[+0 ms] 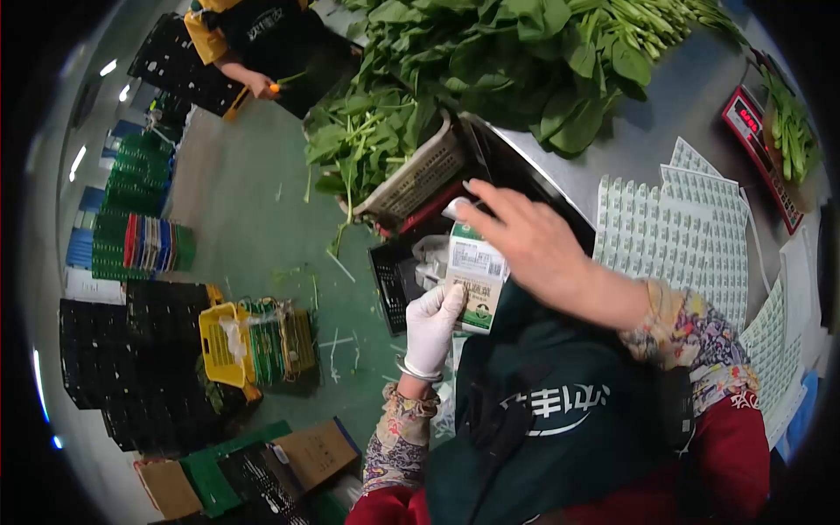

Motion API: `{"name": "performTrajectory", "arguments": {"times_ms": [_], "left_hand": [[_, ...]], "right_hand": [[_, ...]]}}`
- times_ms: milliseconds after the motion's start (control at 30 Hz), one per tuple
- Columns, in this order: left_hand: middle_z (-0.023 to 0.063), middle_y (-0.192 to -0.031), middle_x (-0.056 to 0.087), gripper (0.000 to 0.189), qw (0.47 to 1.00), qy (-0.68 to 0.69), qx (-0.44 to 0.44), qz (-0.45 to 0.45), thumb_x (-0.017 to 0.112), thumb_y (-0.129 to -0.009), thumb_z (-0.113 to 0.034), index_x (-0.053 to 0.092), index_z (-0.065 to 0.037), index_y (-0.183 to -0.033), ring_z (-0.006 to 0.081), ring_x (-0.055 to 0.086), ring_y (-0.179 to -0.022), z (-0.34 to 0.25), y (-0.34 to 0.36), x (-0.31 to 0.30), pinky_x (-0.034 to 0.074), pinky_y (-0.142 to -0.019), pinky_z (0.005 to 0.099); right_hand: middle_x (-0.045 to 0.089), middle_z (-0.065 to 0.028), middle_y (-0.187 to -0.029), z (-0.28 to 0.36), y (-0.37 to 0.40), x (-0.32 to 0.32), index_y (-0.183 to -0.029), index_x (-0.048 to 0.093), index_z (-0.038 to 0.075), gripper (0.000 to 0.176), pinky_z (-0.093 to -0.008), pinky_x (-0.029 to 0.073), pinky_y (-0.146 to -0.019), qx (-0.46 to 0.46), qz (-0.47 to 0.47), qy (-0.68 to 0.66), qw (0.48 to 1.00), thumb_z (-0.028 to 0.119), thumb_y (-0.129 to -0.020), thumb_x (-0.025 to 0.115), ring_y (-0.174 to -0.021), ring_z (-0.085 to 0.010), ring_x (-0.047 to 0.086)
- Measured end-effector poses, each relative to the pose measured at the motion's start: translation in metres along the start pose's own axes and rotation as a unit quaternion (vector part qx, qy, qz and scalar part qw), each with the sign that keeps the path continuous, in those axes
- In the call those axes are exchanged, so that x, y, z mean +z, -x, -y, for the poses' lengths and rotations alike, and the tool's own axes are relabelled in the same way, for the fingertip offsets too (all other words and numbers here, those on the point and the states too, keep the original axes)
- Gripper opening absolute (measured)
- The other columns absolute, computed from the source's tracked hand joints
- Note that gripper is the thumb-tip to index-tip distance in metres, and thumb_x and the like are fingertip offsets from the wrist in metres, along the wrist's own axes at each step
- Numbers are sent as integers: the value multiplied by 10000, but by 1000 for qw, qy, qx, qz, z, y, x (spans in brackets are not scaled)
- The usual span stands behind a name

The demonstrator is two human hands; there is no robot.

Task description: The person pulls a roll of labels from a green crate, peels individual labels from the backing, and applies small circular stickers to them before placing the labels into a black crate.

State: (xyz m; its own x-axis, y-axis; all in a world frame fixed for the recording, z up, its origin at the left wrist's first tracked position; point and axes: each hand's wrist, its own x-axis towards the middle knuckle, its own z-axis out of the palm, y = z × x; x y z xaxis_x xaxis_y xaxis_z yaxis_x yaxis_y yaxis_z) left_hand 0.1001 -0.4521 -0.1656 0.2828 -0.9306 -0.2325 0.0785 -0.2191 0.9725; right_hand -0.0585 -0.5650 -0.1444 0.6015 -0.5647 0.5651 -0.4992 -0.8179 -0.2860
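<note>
My left hand (431, 332), in a white glove, pinches the lower left edge of a green and white printed card (475, 271) with a label and barcode on it. Over the card's top right side is my right hand (534, 236), bare, its fingers stretched toward a small white piece (455, 208) at the card's top corner. Whether the fingertips grip that piece is unclear. Below the card is a black crate (385, 284) with pale packets partly hidden by the card and glove.
Leafy greens (490, 61) are heaped on the metal table (569, 179) and over a beige crate (420, 179). Sticker sheets (674, 236) and a red scale (761, 153) lie right. A co-worker (262, 44) stands at upper left. Stacked crates (153, 359) line the left.
</note>
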Motion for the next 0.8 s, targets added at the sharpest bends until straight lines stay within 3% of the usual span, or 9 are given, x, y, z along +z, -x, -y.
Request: {"name": "performTrajectory", "arguments": {"times_ms": [33, 67, 167, 233, 333, 467, 600, 733, 800], "left_hand": [[6, -811, 636, 252, 1000, -28, -1, -2, 577, -908, -187, 648, 44, -978, 48, 552, -712, -1, 2, -5, 464, -641, 201], [19, -816, 641, 265, 999, -53, -7, -2, 568, -913, -198, 646, 48, -974, 48, 563, -699, -1, 3, -10, 469, -627, 200], [43, -812, 650, 293, 997, 65, -22, -21, 519, -939, -226, 640, 41, -936, 61, 591, -666, -10, 0, -5, 473, -575, 194], [36, -814, 647, 300, 998, 56, -5, -29, 502, -948, -240, 639, 27, -951, 59, 583, -652, -4, -4, -4, 471, -569, 196], [23, -797, 638, 298, 996, 90, -15, -9, 496, -951, -238, 639, 23, -955, 46, 556, -634, -3, -6, 0, 455, -560, 195], [18, -729, 634, 285, 995, -45, 73, -46, 526, -938, -209, 663, 19, -838, 43, 533, -636, 10, -13, 7, 427, -547, 202], [44, -879, 642, 240, 991, 125, -1, 48, 541, -922, -167, 596, 29, -1048, 65, 566, -696, -5, -13, 5, 469, -646, 218], [68, -1020, 623, 339, 990, 75, 19, 114, 563, -903, -139, 504, 19, -1197, 81, 594, -744, 13, -14, -7, 490, -704, 221], [65, -912, 656, 259, 992, 56, -79, 82, 571, -902, -181, 596, 27, -1055, 107, 622, -750, 26, -10, -14, 513, -676, 246]], "right_hand": [[467, -127, -1225, -11, 3, 13, -1131, 543, 79, 450, -300, 495, -662, 19, 41, 60, 997, 17, -685, 560, -1015, -246, 528], [444, -170, -1290, -27, 12, 28, -1196, 501, 28, 402, -380, 464, -836, 98, 131, 84, 983, 52, -797, 542, -1079, -312, 507], [369, -178, -1370, -30, 9, 19, -1248, 451, -12, 462, -354, 482, -852, 68, 110, -189, 974, 50, -810, 582, -1142, -332, 490], [261, -153, -1445, -2, -4, 0, -1298, 410, -23, 543, -289, 504, -798, 146, 201, -415, 875, 10, -791, 600, -1160, -216, 485], [220, -157, -1462, 20, -7, 0, -1330, 368, -22, 621, -249, 511, -767, 155, 261, -475, 826, -33, -765, 624, -1147, -184, 479], [261, -202, -1430, 26, -2, 7, -1337, 362, 13, 677, -341, 450, -894, 78, 184, -334, 921, 45, -741, 681, -1195, -300, 443], [287, -212, -1416, 14, 1, 18, -1339, 363, 18, 714, -383, 355, -1002, 75, 87, -299, 947, 92, -720, 711, -1243, -339, 387], [336, -154, -1398, 14, -13, 7, -1357, 349, 34, 722, -305, 486, -833, 254, 34, -454, 853, 42, -720, 689, -1093, -211, 496], [394, -126, -1339, 3, -17, 12, -1378, 312, 45, 739, -270, 511, -728, 287, 10, -500, 817, 18, -732, 671, -870, -147, 557]]}}
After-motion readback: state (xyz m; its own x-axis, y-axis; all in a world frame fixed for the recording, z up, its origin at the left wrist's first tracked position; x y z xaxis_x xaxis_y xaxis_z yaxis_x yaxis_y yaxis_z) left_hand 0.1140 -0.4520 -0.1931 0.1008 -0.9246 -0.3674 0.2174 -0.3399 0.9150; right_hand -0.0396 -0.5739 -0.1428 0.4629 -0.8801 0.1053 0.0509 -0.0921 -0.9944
